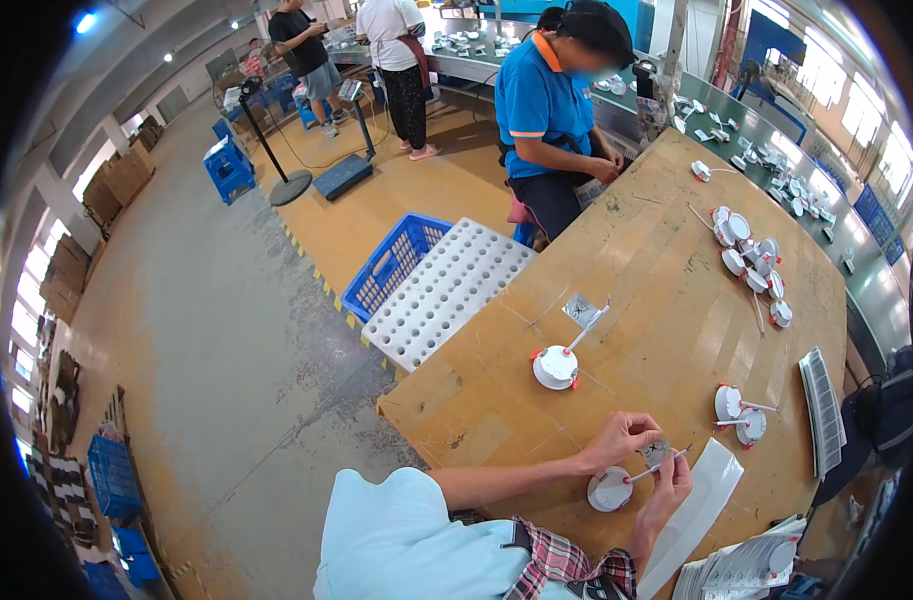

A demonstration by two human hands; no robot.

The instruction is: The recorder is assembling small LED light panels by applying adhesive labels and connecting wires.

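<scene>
A white round downlight (609, 490) with a white cable rests on the table at its near edge, between my two hands. My right hand (672, 488) pinches the cable (645, 475) close to its free end. My left hand (625, 440) has its fingertips closed at the edge of a small square silvery label (655, 454), right beside the cable. A second downlight (555, 368), with red clips, lies farther off to the left; its cable points away toward another silvery square label (581, 310).
A long white sheet (705, 490) lies right of my right hand, near stacked sheets (742, 568). Two downlights (729, 403) and a heap of them (752, 255) sit to the right. A perforated white foam board (447, 290) rests on a blue crate (387, 265). A person (547, 120) in blue sits across.
</scene>
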